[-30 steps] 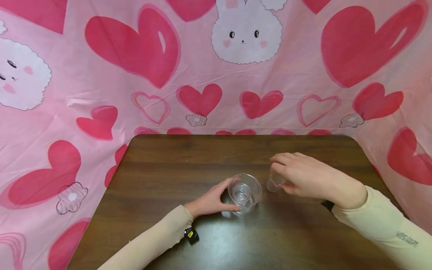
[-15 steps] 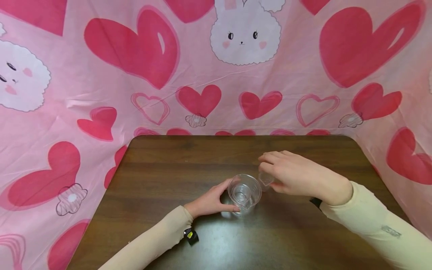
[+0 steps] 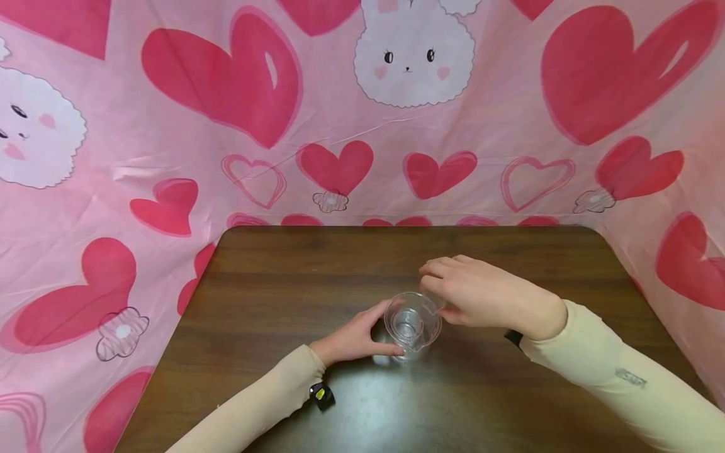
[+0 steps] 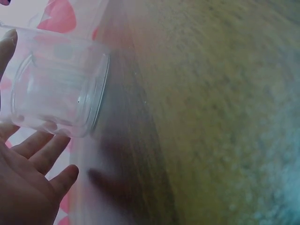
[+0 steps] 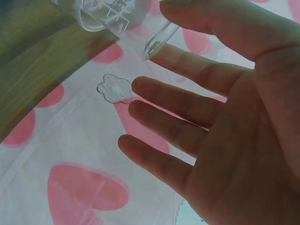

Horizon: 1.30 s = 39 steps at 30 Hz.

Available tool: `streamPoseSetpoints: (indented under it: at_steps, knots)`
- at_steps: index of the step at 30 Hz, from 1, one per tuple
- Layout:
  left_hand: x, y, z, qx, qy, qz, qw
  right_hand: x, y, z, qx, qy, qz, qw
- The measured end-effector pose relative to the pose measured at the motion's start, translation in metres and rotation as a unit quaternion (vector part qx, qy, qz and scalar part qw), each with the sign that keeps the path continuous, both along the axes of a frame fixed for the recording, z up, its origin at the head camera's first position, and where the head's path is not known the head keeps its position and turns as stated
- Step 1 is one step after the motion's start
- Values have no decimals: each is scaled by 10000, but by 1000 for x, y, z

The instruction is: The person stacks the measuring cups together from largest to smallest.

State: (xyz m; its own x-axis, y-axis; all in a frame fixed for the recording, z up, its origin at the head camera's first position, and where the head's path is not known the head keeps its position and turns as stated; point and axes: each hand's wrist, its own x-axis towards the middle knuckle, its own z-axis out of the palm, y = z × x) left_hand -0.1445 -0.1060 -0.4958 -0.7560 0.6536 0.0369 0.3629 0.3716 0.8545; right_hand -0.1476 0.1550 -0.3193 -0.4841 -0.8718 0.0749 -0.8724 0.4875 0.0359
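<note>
A clear plastic beaker (image 3: 412, 336) stands upright on the table, held by my left hand (image 3: 357, 340) with the thumb on its near side and the fingers on its far side. In the left wrist view, a smaller clear vessel (image 4: 51, 89) shows through its wall, nested inside. My right hand (image 3: 487, 292) pinches the rim of a small clear beaker (image 5: 110, 14) between thumb and index finger; the other fingers extend loosely. White markings line that small beaker's side. In the head view it overlaps the right rim of the large beaker, mostly hidden by the right hand.
The brown wood-grain table (image 3: 283, 264) has rounded far corners. A pink cloth (image 3: 340, 126) with hearts and rabbit faces hangs behind it and along both sides. Light glares off the near part of the tabletop.
My right hand has moved left with the small beaker, from beside the large beaker to its right rim. The left hand and the large beaker have stayed in place.
</note>
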Motion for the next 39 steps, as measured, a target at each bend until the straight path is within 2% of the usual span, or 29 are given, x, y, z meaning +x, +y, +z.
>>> streamPoseSetpoints:
  at_steps: [11, 18, 26, 39]
  knots:
    - [0, 1, -2, -27, -104, -41, 9999, -3, -12, -9, 191, -19, 106, 9998]
    - [1, 1, 0, 52, 11, -75, 10000, -5, -19, -17, 326, -148, 152, 9992]
    - [0, 0, 0, 12, -175, -27, 9998, -9, -26, -27, 418, 50, 192, 9989]
    - [-1, -1, -2, -146, -163, 18, 9998, -13, -33, -49, 543, 79, 248, 9982]
